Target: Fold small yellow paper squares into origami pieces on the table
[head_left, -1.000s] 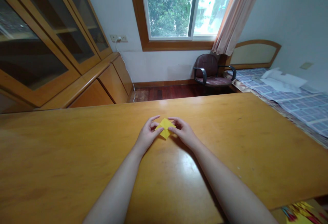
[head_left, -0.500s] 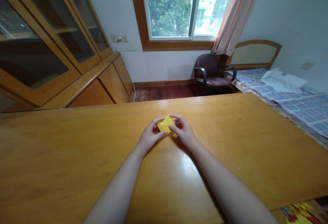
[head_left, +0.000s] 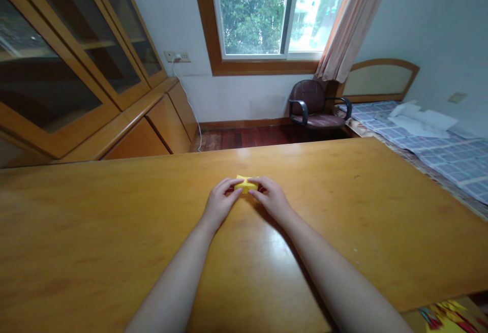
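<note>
The left hand and right hand sit close together, fingertips of both pinched down on a small folded yellow paper lying flat on the glossy wooden tabletop. Most of the paper is hidden under the fingers. Beyond the paper stand a maroon armchair and a window; to its right is a bed. I'd judge the risk is uneven pressure: on that slick surface the piece could slide and crease crooked.
</note>
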The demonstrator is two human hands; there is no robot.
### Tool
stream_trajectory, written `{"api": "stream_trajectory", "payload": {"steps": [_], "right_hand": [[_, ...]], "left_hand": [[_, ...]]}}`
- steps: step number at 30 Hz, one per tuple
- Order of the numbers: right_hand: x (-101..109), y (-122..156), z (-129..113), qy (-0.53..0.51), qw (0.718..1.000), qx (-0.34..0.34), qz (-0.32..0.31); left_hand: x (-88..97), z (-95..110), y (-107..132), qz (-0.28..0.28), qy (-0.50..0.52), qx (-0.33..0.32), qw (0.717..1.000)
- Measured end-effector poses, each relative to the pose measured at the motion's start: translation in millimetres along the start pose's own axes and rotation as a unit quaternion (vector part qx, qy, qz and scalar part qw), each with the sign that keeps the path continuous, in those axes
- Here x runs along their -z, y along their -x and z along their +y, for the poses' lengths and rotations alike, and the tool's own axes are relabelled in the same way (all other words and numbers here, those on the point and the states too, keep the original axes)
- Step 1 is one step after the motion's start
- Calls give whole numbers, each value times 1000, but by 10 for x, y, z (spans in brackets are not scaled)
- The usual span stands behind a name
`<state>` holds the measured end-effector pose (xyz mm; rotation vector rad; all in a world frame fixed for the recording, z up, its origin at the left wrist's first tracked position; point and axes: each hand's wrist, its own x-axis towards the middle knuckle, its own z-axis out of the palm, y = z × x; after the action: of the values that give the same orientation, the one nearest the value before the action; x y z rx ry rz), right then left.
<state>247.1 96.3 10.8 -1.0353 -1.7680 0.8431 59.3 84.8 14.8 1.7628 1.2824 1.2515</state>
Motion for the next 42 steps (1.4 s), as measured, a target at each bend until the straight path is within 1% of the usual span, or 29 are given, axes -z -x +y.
{"api": "stream_trajectory", "payload": {"steps": [3, 8, 13, 15, 19, 21, 25, 28, 31, 36, 42], "right_hand": [[12, -6, -4, 27, 1000, 8, 15], [17, -11, 21, 24, 999, 24, 28], [17, -14, 41, 34, 998, 27, 51], [17, -13, 44, 36, 997, 31, 55], [12, -10, 45, 35, 997, 41, 50], [9, -8, 46, 37, 997, 44, 46], [9, -5, 47, 50, 996, 55, 44], [14, 0, 35, 67, 994, 73, 40], [15, 8, 11, 86, 992, 89, 37], [11, 18, -20, 114, 987, 95, 55], [24, 4, -3, 96, 989, 83, 74]], "left_hand": [[-5, 27, 5, 4, -18, -11, 1000], [-19, 62, 14, 6, -41, -29, 999], [-15, 49, 11, 4, -78, -57, 995], [-15, 35, 13, 18, -91, -69, 993], [-14, 21, 14, 65, -121, -84, 987], [-10, 22, 9, 56, -123, -96, 986], [-2, 26, -3, 2, -121, -114, 986], [-4, 23, -3, -5, -123, -122, 985], [-13, 18, 3, 3, -122, -123, 985], [-27, 19, 15, 9, -110, -104, 988], [-28, 52, 20, 21, -86, -68, 994]]}}
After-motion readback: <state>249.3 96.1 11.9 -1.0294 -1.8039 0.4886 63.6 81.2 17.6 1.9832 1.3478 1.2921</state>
